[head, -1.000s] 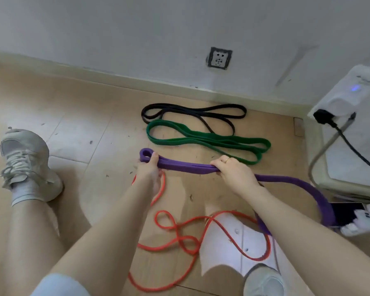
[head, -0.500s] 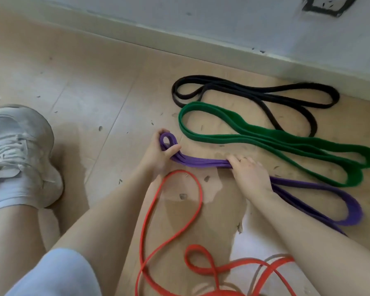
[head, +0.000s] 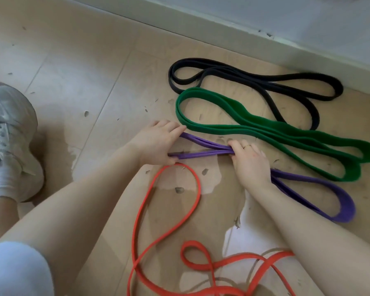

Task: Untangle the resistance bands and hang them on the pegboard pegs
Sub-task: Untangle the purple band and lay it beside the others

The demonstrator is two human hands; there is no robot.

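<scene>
A purple band (head: 320,190) lies folded on the wooden floor. My left hand (head: 158,144) covers and presses its left loop end. My right hand (head: 249,161) pinches its strands together at the middle. Beyond it lie a green band (head: 265,129) and a black band (head: 254,79), each folded flat and apart from the others. A red band (head: 169,212) curls loosely near me, its top loop touching my left hand's heel. No pegboard is in view.
A white skirting board and wall (head: 265,28) run along the far side. A person's leg with a white sneaker (head: 6,142) rests at the left. A white knee (head: 17,270) sits at the bottom left. Pale patches mark the floor (head: 73,82).
The purple band has been lowered onto the floor and folded. My left hand has shifted from pinching its loop end to pressing over it. The view has moved closer and down.
</scene>
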